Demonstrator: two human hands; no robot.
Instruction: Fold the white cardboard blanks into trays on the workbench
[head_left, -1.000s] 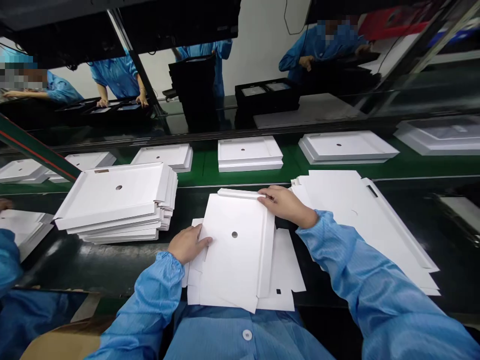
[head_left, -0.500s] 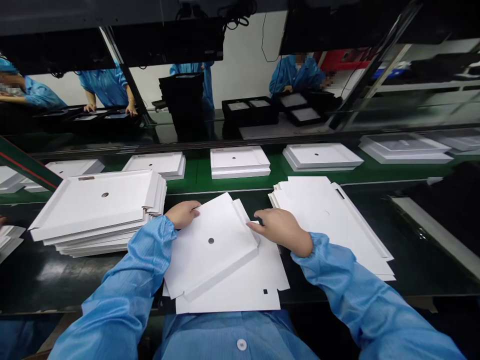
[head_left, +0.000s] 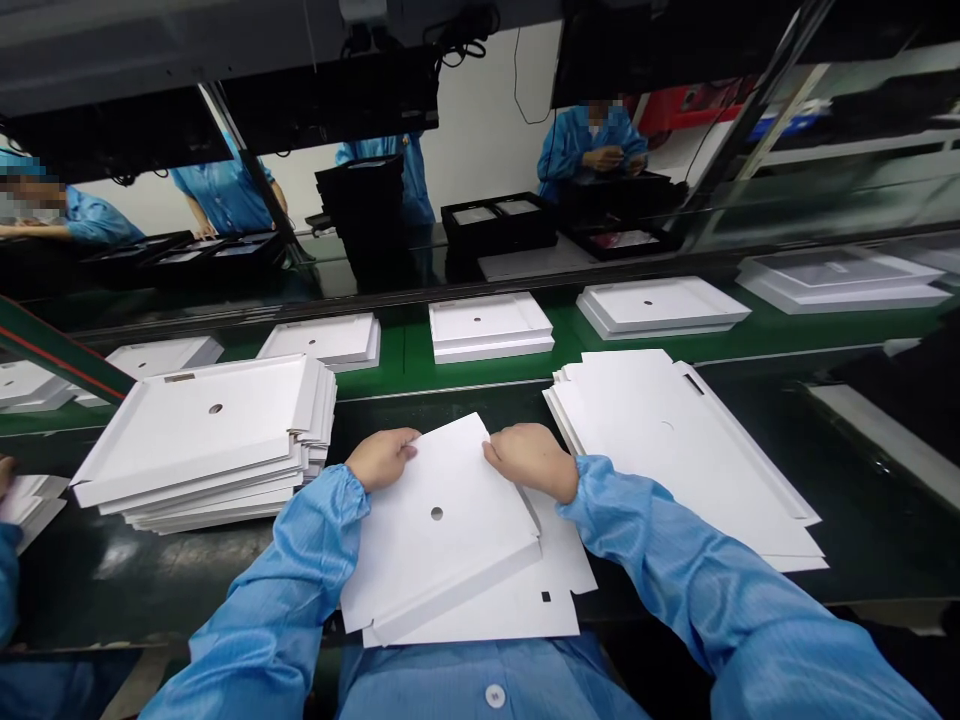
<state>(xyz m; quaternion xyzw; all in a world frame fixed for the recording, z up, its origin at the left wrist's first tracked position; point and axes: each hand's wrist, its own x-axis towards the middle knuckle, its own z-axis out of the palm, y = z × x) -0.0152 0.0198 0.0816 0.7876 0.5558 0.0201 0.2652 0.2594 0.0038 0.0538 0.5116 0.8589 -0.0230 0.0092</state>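
Observation:
A white folded cardboard sheet with a round hole lies tilted in front of me, its edges partly bent up. My left hand grips its upper left edge, thumb on top. At its upper right edge my right hand is closed on the sheet, thumb on the near side and the other fingers hidden. Under it lies a flat white cardboard blank with a small square cutout, reaching the table's front edge.
To the left rises a stack of folded white cardboard pieces. A pile of flat blanks lies to the right. Behind, white boxes stand in a row on a green conveyor. Co-workers in blue sit and stand beyond.
My right hand has closed on the sheet's upper right edge, where it was open beside it. My left hand keeps its hold. The view has shifted slightly.

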